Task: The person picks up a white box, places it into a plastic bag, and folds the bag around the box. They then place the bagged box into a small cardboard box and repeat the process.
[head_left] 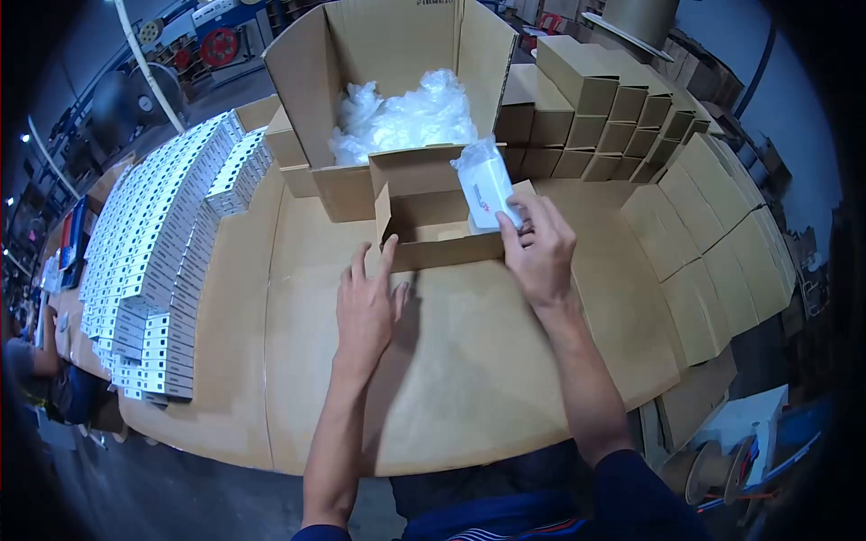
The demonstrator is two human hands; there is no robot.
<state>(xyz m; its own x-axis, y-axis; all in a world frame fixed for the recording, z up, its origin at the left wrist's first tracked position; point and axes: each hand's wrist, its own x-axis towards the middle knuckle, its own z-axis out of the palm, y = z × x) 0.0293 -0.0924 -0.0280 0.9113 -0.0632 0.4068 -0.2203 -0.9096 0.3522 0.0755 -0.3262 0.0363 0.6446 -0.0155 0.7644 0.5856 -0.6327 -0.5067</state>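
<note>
In the middle of the table stands a small open cardboard box [442, 252], its far flap raised. My left hand [368, 302] is at its near left corner, fingers spread, the index fingertip on or just by the front wall. My right hand [541, 243] pinches the lower right edge of a white packet [488, 191] wrapped in clear plastic, held tilted above the right part of the box. Small print shows on the packet's face. Another white piece is partly visible inside the box below it; the packet and box wall hide the rest.
Behind the box, a large open carton [397, 36] holds crumpled clear plastic bags [410, 113]. Many small white boxes [149, 239] are stacked at left. Brown cartons are piled at back right [586, 95] and right [722, 243]. A person [41, 361] is at far left.
</note>
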